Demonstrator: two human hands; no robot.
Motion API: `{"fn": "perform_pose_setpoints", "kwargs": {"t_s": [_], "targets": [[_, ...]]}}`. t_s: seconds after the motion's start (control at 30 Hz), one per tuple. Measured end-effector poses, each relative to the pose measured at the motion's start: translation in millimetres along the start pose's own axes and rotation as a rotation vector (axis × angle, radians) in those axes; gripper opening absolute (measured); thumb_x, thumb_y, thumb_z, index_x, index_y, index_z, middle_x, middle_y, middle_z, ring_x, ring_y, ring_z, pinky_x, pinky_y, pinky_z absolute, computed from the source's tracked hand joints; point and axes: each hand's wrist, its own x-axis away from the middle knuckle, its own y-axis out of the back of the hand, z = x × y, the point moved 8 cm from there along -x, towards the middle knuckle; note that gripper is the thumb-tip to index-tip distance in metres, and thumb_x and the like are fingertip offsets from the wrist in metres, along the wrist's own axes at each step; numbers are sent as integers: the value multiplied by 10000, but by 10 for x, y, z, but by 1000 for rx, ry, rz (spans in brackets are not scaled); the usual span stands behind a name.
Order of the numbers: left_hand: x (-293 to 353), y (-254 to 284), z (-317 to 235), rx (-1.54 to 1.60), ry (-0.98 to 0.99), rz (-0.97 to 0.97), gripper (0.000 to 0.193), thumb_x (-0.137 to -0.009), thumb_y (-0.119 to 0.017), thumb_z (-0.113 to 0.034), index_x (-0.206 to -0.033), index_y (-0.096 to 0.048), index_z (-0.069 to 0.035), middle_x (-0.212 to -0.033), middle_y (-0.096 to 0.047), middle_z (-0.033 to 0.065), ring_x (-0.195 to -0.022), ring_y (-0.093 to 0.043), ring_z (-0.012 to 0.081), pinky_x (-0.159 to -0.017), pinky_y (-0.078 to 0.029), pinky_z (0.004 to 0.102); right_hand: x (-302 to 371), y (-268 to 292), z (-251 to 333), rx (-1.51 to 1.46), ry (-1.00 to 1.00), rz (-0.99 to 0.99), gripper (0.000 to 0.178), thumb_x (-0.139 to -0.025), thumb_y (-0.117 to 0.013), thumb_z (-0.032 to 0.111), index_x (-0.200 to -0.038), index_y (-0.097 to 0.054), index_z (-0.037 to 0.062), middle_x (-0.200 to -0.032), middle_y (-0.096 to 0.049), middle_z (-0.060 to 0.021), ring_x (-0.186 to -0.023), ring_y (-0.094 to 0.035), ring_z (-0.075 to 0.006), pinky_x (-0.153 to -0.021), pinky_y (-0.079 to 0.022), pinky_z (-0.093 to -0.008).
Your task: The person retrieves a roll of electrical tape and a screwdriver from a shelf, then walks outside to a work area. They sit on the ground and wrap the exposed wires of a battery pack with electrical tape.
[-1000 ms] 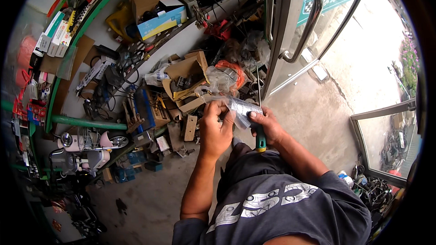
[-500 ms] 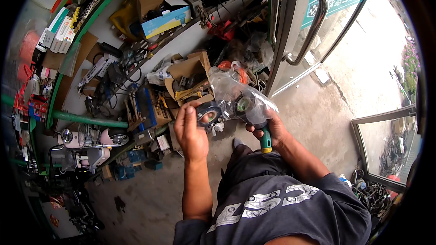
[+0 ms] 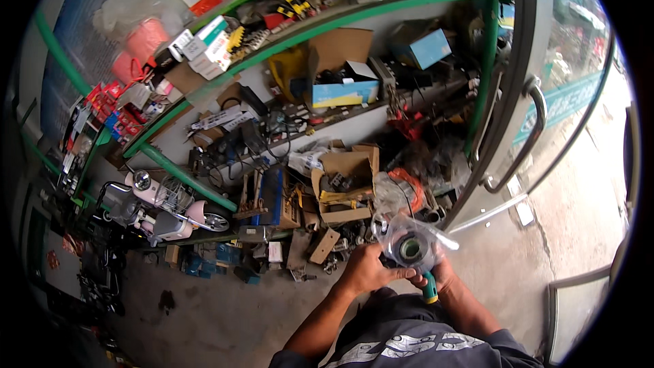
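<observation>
Both my hands are together in front of my body, around a clear plastic bag [image 3: 390, 230]. Inside or just under the film shows a black tape roll [image 3: 411, 249] with a greenish core; whether a second roll lies behind it I cannot tell. From the left, my left hand [image 3: 368, 269] closes on the bag's side, thumb stretched along its lower edge. My right hand [image 3: 444, 274] is closed at the bag's right side, also around a green screwdriver-like handle [image 3: 430, 287] with a yellow end that points down toward me. The tool's other end is hidden.
Ahead stands a cluttered green-framed shelf [image 3: 327, 22], with an open cardboard box [image 3: 347, 212] of parts below. A glass door with a metal handle [image 3: 538, 119] stands at the right. A pink-and-white model scooter [image 3: 170, 221] is at the left, above concrete floor [image 3: 225, 313].
My view has swung left and up, showing more shelf. My left hand, which held a black tape roll apart from the bag, has come over to the bag beside my right hand.
</observation>
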Motion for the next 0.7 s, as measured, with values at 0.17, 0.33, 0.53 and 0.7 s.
{"fn": "perform_pose_setpoints", "kwargs": {"t_s": [0.17, 0.33, 0.53, 0.7], "targets": [[75, 82, 88, 46, 10, 9, 816, -638, -914, -396, -1255, -583, 23, -1078, -696, 99, -982, -635, 129, -882, -507, 301, -105, -12, -7, 204, 13, -43, 743, -807, -622, 643, -1246, -522, 52, -882, -646, -173, -571, -602, -238, -412, -483, -252], [85, 173, 219, -31, -89, -58, 810, -644, -916, -372, -1246, -567, 43, -1115, -667, 110, -1000, -628, 169, -908, -502, 317, -193, -169, 16, 335, 71, -87, 717, -818, -630, 624, -1247, -513, 61, -839, -650, -139, -581, -615, -220, -431, -488, -257], [76, 411, 213, 194, -53, -32, 653, -690, -876, -205, -1212, -580, 54, -1114, -655, 77, -1002, -595, 140, -926, -477, 299, -348, -344, 4, 426, 68, -25, 684, -861, -584, 632, -1230, -512, 60, -888, -639, -116, -643, -619, -219, -458, -483, -249], [79, 662, 161, 184, -78, 2, 621, -700, -870, -222, -1196, -608, 45, -1090, -669, 58, -976, -595, 118, -908, -478, 283, -481, -545, -28, 409, 147, 53, 662, -860, -625, 592, -1219, -513, 46, -933, -640, -124, -696, -627, -241, -476, -475, -259]]}}
